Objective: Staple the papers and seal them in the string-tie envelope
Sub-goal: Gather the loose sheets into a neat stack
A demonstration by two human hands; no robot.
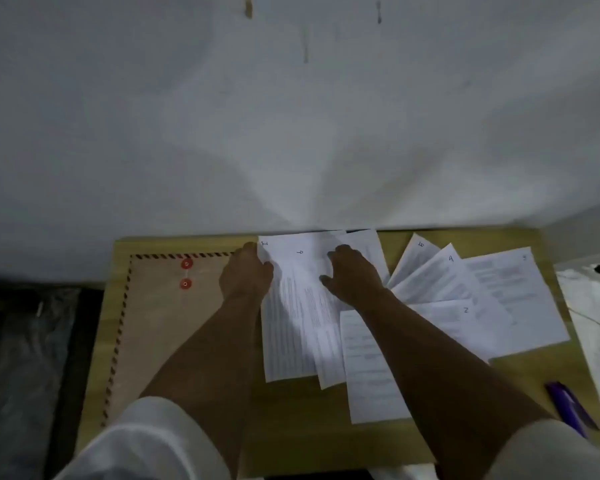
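Head view. The step in hand appears to be gathering: the numbered papers (302,306) lie loose and fanned across the right half of the wooden table (194,431), not yet squared into one stack. The left hand (246,275) sits at the far left corner of the sheet marked 1, its fingers bent over that edge; whether they pinch the sheet or merely steady it cannot be told. The right hand (354,278) lies flat on the middle sheets, fingers spread and pressing, gripping nothing. The string-tie envelope (160,327) lies flat on the left half of the table, just beside the papers, its two red buttons (186,274) towards the far edge. A purple object, judged to be the stapler (570,412), rests at the near right corner.

Next move, in my judgement: draw the fanned sheets leftward into one pile, then reach for the stapler.

Edges and room: the far sheets butt against the wall (291,116); sheets 3 and 4 sit close to the right edge. Bare wood is open only along the near edge.
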